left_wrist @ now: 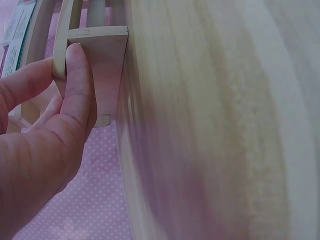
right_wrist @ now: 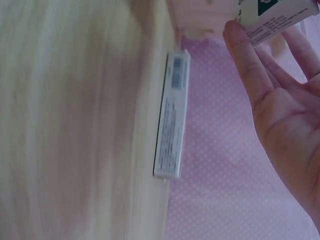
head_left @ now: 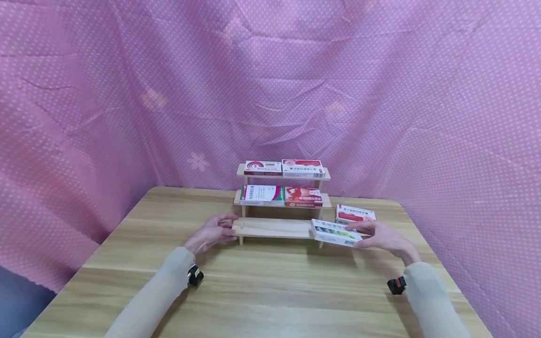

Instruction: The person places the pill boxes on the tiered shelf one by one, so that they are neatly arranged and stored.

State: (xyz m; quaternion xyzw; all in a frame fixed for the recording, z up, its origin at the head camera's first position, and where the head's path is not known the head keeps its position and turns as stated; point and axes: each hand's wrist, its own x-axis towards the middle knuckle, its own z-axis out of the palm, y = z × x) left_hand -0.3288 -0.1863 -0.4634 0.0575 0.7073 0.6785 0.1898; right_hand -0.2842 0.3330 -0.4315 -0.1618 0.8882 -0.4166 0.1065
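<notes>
A three-tier wooden shelf (head_left: pixel 274 228) stands on the table. My left hand (head_left: pixel 213 233) pinches the left end of its lowest board, and in the left wrist view the fingers (left_wrist: pixel 79 90) lie on both sides of that wood. At the other end, my right hand (head_left: pixel 380 238) grips a white and green medicine box (head_left: pixel 336 233) by its right end. The box's left end overlaps the lowest board's right end. In the right wrist view only part of this box (right_wrist: pixel 275 20) shows between the fingers and thumb.
A red and white medicine box (head_left: pixel 355 214) lies on the table (head_left: pixel 262 291) behind my right hand. Two boxes, one white and green (head_left: pixel 262 195) and one red (head_left: pixel 303 196), fill the middle tier. Two red and white boxes (head_left: pixel 302 167) sit on top. A pink dotted curtain (head_left: pixel 270 94) hangs behind.
</notes>
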